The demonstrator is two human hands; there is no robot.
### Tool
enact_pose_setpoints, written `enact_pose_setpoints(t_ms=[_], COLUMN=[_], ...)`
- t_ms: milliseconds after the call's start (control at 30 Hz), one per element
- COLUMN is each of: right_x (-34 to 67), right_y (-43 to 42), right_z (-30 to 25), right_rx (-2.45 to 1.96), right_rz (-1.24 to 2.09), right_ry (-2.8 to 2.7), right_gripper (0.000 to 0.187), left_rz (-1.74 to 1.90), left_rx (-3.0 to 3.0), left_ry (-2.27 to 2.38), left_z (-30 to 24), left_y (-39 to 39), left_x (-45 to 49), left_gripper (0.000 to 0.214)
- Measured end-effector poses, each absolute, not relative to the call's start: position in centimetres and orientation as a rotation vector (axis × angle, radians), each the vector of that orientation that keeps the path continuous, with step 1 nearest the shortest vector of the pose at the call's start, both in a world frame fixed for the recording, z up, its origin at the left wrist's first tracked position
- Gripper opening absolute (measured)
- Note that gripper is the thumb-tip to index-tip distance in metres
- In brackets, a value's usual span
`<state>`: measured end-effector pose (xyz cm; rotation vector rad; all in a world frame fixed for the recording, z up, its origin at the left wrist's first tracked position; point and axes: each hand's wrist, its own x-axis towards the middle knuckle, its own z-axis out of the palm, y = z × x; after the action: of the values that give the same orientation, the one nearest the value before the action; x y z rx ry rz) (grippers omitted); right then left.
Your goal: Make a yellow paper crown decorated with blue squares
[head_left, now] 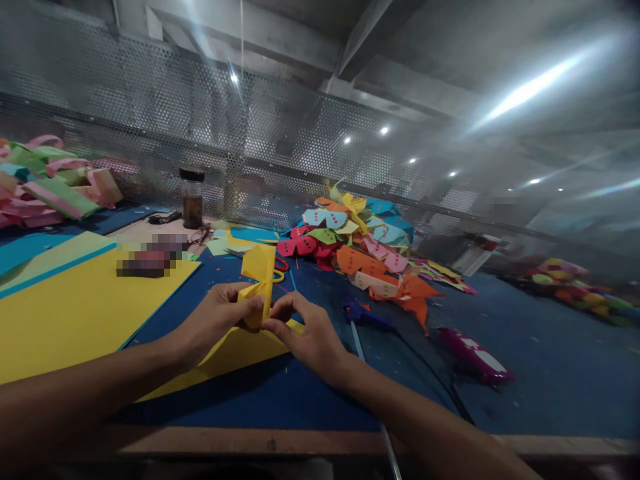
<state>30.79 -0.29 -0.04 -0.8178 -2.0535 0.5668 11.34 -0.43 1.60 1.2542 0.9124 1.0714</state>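
Note:
Between both hands, above the blue table, is a folded piece of yellow paper (259, 263) with a narrow upright strip along its right side. My left hand (220, 317) grips it from the left, thumb across the front and fingers partly hidden behind. At its lower right edge, my right hand (303, 330) pinches the paper between thumb and fingertips. Beneath the hands lies a flat yellow sheet (245, 353). Just behind the folded paper, scissors (281, 269) with red and yellow showing at the handles are partly covered.
Large yellow sheets (75, 307) lie left, near a lidded jar (193, 199). Cut and folded colored paper shapes (360, 233) are heaped behind. A blue glue gun (367, 313) with a cord and a purple case-like object (475, 357) lie right. Perforated metal mesh (200, 120) stands behind.

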Motion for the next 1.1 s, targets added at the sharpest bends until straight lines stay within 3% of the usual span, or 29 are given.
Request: enact_pose_setpoints(t_ms=[233, 433, 1100], right_x=[30.48, 30.36, 30.77], right_y=[-0.22, 0.27, 0.45], right_z=[0.49, 0.06, 0.38], right_rx=[-0.914, -0.949, -0.956], right_rz=[0.78, 0.964, 1.245], right_ry=[-1.973, -1.84, -1.811], right_gripper=[0.022, 0.031, 0.044], left_rz=[1.078, 1.085, 1.034], left_rx=[1.323, 1.331, 1.388], left_ry=[0.877, 0.883, 0.857], left_z=[1.72, 1.42, 1.15], left_y=[-0.38, -0.24, 0.1], left_x=[11.26, 11.31, 11.15], left_gripper=[0.032, 0.034, 0.025])
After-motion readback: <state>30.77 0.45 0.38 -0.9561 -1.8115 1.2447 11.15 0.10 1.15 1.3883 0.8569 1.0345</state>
